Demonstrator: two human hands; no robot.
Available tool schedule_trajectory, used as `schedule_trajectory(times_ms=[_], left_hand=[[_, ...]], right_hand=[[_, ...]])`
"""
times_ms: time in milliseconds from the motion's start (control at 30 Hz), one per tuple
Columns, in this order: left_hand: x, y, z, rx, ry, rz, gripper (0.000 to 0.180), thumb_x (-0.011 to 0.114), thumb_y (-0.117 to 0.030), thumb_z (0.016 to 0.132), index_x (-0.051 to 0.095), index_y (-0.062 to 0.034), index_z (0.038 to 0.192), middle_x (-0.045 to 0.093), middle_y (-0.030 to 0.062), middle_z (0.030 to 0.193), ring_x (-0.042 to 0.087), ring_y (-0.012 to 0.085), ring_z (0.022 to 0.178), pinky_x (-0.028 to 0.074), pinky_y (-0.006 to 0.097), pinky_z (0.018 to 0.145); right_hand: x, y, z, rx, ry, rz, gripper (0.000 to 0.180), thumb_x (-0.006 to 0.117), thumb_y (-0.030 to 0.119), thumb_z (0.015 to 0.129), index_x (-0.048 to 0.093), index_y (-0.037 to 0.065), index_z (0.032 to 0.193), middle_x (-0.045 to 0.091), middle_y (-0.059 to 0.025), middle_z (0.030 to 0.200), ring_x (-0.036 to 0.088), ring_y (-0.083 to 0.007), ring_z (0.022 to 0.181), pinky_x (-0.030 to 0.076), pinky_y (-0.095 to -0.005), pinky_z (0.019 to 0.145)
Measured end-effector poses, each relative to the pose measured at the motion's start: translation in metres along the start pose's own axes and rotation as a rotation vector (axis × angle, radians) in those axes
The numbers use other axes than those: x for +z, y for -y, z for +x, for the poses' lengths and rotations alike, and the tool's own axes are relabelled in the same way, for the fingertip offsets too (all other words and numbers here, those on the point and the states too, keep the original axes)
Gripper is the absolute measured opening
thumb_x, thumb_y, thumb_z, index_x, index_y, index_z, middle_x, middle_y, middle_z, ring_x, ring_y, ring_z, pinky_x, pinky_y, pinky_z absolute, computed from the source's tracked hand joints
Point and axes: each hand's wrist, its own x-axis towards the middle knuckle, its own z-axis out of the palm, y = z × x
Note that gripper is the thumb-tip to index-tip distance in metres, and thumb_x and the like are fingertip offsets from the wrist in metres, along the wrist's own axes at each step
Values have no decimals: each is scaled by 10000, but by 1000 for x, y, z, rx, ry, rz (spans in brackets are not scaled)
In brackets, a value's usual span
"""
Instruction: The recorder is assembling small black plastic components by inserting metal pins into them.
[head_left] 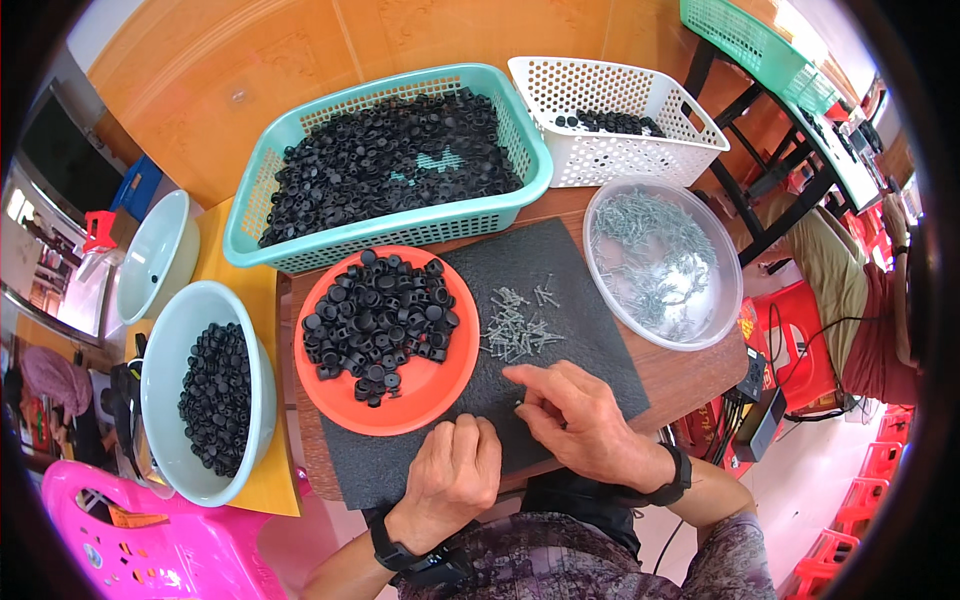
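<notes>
Hands (570,415) together on mat (600,330), screws (518,328) just beyond.

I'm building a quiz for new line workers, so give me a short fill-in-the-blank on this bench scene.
1. The round orange tray holds black plastic ____.
2. The loose pile of screws lies on a dark ____.
3. The clear round bowl holds many small grey ____.
4. The teal basket stands ____ the orange tray, farther from the person.

Both hands, left and right, rest on the mat's near edge.

Missing words: caps; mat; screws; behind
</notes>
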Motion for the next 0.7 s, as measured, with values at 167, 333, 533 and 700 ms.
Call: schedule_trajectory(times_ms=[167,333,533,700], left_hand=[[-12,1,0,-135,47,-272,311,611,51,608,613,45,919,522,104,809,540,233,675,459,307,546],[-5,1,-2,-183,49,-336,264,679,36,625,605,12,877,528,97,796,561,252,698,464,335,566],[-10,-4,5,-285,85,-366,310,731,27,588,589,-3,861,529,103,759,562,287,695,460,367,571],[-10,-1,-1,-379,11,-643,334,766,-11,621,597,22,908,581,86,747,594,190,657,463,297,552]], right_hand=[[-2,-6,-10,-11,-88,84,187,655,-42,739,628,-1,919,565,-99,743,551,-262,691,438,-342,590],[0,-6,-21,72,-141,147,159,678,-25,740,648,23,888,587,-94,758,558,-240,697,441,-313,600],[5,-4,-33,180,-148,272,160,703,1,752,665,30,904,595,-59,776,532,-144,635,418,-261,545],[11,2,-36,357,-139,596,140,680,15,805,652,-3,941,592,-34,831,556,-59,727,442,-200,598]])
